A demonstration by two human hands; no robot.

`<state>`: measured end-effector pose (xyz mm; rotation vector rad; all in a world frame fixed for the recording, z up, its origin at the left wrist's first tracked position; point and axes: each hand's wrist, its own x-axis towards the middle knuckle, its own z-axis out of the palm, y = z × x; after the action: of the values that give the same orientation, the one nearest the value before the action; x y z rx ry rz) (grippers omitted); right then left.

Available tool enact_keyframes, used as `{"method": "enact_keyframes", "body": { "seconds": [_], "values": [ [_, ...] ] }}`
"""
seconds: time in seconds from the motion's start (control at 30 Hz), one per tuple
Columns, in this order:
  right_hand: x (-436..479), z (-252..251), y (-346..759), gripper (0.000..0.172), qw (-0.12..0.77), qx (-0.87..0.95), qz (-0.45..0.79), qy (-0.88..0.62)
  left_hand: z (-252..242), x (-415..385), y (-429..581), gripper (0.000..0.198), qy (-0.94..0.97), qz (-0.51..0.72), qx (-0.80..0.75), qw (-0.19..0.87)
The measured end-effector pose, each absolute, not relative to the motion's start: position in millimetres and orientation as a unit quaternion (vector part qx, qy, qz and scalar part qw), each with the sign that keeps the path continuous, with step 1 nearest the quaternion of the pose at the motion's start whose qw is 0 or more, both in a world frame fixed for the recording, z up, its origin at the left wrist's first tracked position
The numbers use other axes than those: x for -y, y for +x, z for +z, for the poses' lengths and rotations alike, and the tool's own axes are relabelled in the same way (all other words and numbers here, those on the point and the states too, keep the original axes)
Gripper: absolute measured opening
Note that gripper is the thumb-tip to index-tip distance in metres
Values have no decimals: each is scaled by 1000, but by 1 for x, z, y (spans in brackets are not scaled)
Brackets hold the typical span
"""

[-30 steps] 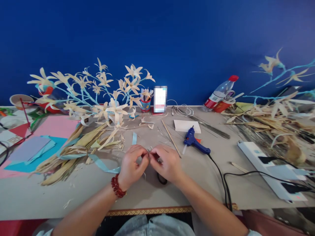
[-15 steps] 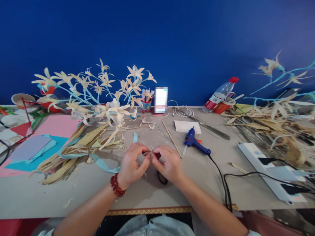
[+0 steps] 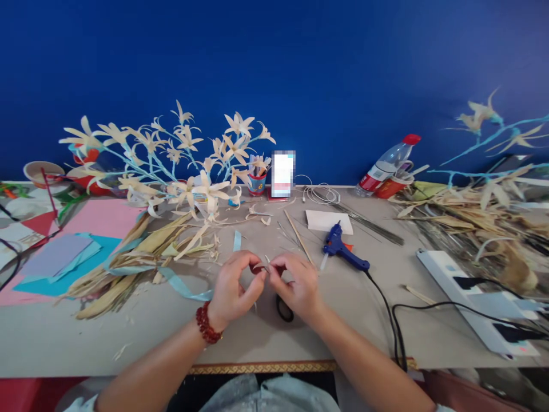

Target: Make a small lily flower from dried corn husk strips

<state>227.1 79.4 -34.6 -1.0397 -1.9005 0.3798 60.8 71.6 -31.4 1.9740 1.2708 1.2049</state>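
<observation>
My left hand (image 3: 238,283), with a dark red bead bracelet at its wrist, pinches a small pale strip (image 3: 261,267) between thumb and fingertips. Opposite it, my right hand (image 3: 298,286) is closed in a pinch at the same strip, fingertips almost touching the left ones. The strip looks like dried husk, mostly hidden by the fingers. Below my right palm shows a black loop (image 3: 285,309), like a scissors handle; whether the hand holds it is hidden. A light blue ribbon (image 3: 184,286) lies left of my left hand, beside a bundle of dried husks (image 3: 128,269).
A blue glue gun (image 3: 343,249) rests by a white card (image 3: 329,222), its cable running to the front edge. Farther right are a power strip (image 3: 463,303) and a husk pile. Husk flowers (image 3: 210,191), a phone (image 3: 282,174) and a bottle (image 3: 386,166) stand along the back.
The view has shifted slightly, so everything sits a little differently in frame. Both hands keep their pinch on the strip, with fingertips slightly moved.
</observation>
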Motion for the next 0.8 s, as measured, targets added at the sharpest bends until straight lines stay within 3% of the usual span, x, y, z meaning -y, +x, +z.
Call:
{"method": "enact_keyframes", "body": {
  "seconds": [0.33, 0.5, 0.67, 0.8],
  "values": [
    [-81, -34, 231, 11, 489, 742, 146, -435, -36, -74, 53, 17, 673, 482, -500, 254],
    [-81, -35, 229, 10, 466, 754, 180, -427, -30, -73, 55, 8, 701, 473, -464, 263],
    [-80, -33, 225, 3, 436, 758, 240, -423, -31, -74, 59, 14, 729, 455, -460, 223],
    [-80, -34, 222, 9, 406, 755, 280, -432, -32, -74, 60, 13, 745, 455, -450, 189]
  ]
}}
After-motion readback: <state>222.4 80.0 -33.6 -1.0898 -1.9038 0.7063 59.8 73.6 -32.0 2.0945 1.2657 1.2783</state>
